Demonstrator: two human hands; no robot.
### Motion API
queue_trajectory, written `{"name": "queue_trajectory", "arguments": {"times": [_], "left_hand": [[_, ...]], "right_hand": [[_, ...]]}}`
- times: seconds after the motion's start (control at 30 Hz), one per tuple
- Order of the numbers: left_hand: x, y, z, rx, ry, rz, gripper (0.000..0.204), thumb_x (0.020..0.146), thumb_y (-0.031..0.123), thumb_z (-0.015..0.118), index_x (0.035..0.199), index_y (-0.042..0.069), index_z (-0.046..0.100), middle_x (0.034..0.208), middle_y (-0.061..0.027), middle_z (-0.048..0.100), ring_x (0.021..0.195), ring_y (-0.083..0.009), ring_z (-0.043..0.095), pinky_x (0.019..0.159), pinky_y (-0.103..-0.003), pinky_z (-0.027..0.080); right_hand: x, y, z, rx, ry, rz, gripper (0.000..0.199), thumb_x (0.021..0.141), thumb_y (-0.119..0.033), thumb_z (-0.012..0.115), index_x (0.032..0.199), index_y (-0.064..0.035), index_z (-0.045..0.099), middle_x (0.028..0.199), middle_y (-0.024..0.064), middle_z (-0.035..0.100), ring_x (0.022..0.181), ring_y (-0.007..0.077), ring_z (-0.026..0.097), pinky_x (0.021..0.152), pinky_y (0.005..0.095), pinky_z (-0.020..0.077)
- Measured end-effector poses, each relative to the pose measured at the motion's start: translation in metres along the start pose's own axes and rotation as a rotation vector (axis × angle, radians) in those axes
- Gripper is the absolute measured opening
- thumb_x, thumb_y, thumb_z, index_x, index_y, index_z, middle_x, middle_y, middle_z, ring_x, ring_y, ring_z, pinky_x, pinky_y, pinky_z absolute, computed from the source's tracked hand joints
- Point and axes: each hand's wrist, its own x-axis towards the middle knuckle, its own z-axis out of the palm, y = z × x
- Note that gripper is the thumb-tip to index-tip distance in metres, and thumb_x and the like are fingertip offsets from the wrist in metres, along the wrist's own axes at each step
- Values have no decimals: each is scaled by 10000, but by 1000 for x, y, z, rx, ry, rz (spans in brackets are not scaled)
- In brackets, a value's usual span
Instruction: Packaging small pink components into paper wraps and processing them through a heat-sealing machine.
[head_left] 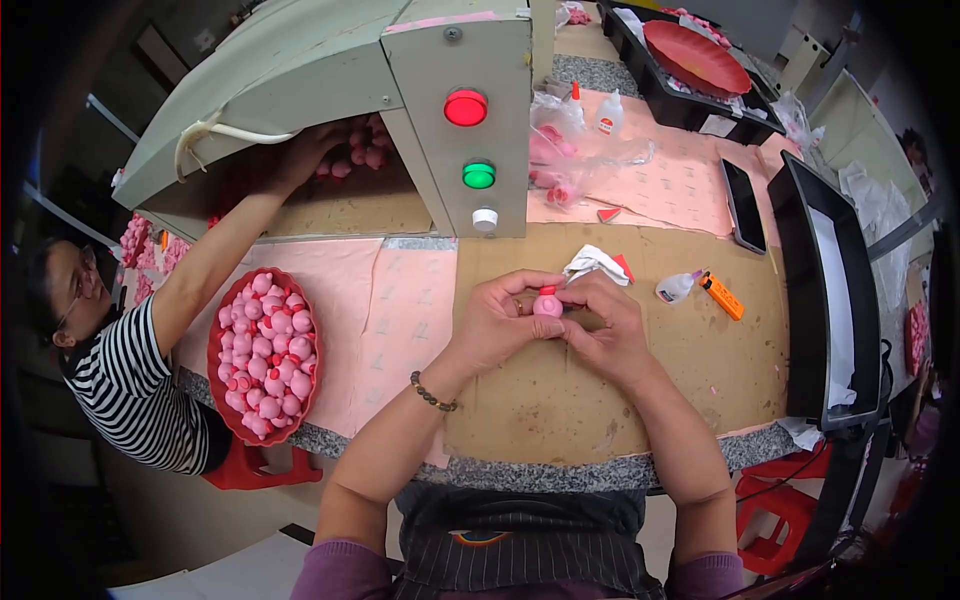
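Both my hands meet over a brown cardboard sheet point(560, 410) and hold a small round pink figure with a red top point(547, 306). My left hand point(500, 318) pinches it from the left, its thumb along the lower side. From the right, my right hand point(607, 325) closes its fingers and thumb on the same figure. Just beyond my fingertips lies a crumpled white tissue point(594, 262) with a red scrap beside it. A small clear bottle point(675, 289) and an orange utility knife point(722, 296) rest to the right of my right hand.
A red basket point(220, 413) full of similar pink figures stands at left. Behind it, a co-worker's arm point(215, 240) reaches into the opening of a grey machine point(460, 60). A phone point(743, 206) and a black tray point(830, 385) line the right side; white glue bottles point(609, 112) stand farther back.
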Motion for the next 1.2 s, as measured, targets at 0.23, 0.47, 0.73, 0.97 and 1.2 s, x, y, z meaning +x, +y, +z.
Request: {"name": "queue_trajectory", "arguments": {"times": [0.23, 0.47, 0.73, 0.97, 1.2], "left_hand": [[1, 1, 1, 190, -31, 62, 438, 751, -106, 633, 1163, -39, 500, 1100, -120, 576, 1007, -180, 579, 884, -297, 503], [4, -5, -2, 346, -43, 120, 510, 727, -123, 644, 1204, -38, 485, 1124, -113, 564, 1021, -170, 571, 872, -276, 502], [3, -1, -2, 512, -18, 229, 461, 691, -103, 678, 1131, -15, 572, 1087, -86, 571, 974, -160, 577, 849, -274, 501], [5, -5, -7, 500, 26, 215, 478, 697, -110, 666, 1148, -6, 547, 1101, -92, 561, 956, -155, 577, 806, -262, 516], [5, 11, -9, 159, 147, -44, 520, 698, -112, 675, 1171, 6, 494, 1086, -109, 567, 927, -104, 562, 756, -252, 528]], "right_hand": [[3, -4, 0, 20, -36, 18, 296, 641, 64, 681, 915, -11, 597, 834, 84, 590, 757, 203, 584, 658, 286, 478], [-1, 2, 1, 94, -73, 182, 299, 653, 85, 676, 919, -12, 581, 855, 66, 569, 745, 143, 570, 605, 238, 482], [-4, 3, 5, 98, -63, 211, 254, 684, 99, 646, 913, -2, 603, 800, 23, 563, 664, 72, 519, 558, 195, 420], [-2, 5, -1, 54, -68, 234, 240, 702, 120, 620, 913, 6, 605, 800, 29, 556, 674, 78, 516, 588, 199, 422], [-3, 25, -10, 234, 195, 390, 195, 732, 117, 593, 895, 11, 601, 817, 34, 551, 742, 93, 526, 674, 205, 435]]}}
